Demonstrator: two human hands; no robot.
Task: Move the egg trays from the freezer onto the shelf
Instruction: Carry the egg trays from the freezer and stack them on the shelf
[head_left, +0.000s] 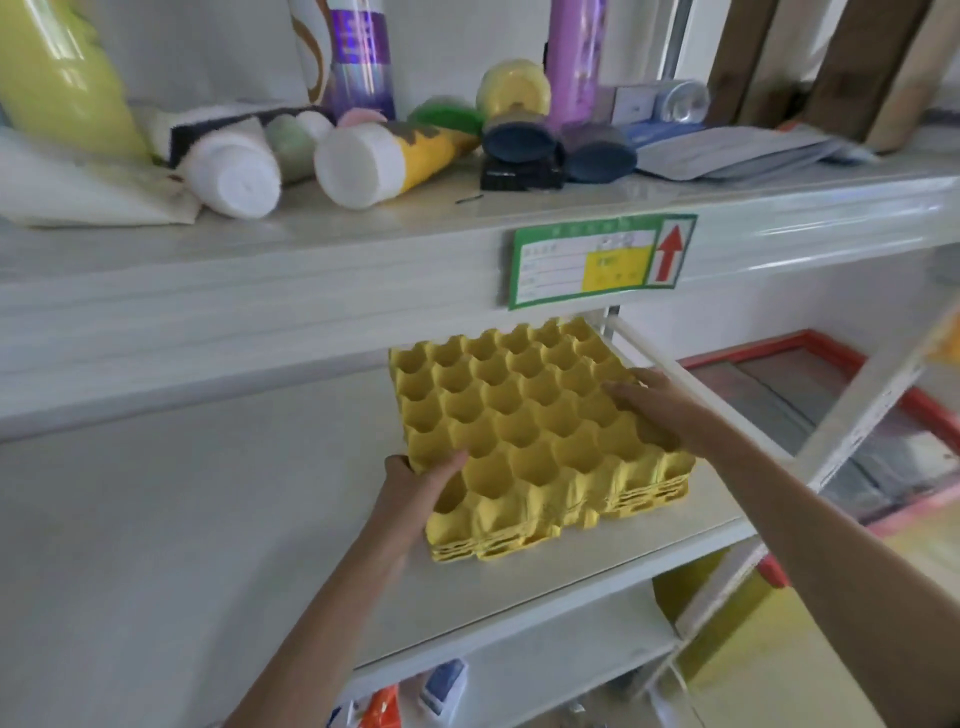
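A stack of yellow egg trays (524, 426) sits on the middle white shelf (208, 545), near its right end. My left hand (415, 493) grips the stack's near left corner, thumb on top in a cup. My right hand (654, 405) lies flat on the top tray's right side, fingers spread over the cups. The top tray sits slightly askew over the trays below. The freezer (841, 395), red-rimmed with a glass lid, is to the right behind the shelf frame.
The upper shelf (363, 249) holds several bottles, tubes and jars lying and standing, with a green label (602, 260) on its front edge. A lower shelf (519, 670) holds small packets. White shelf uprights (852, 415) stand at the right.
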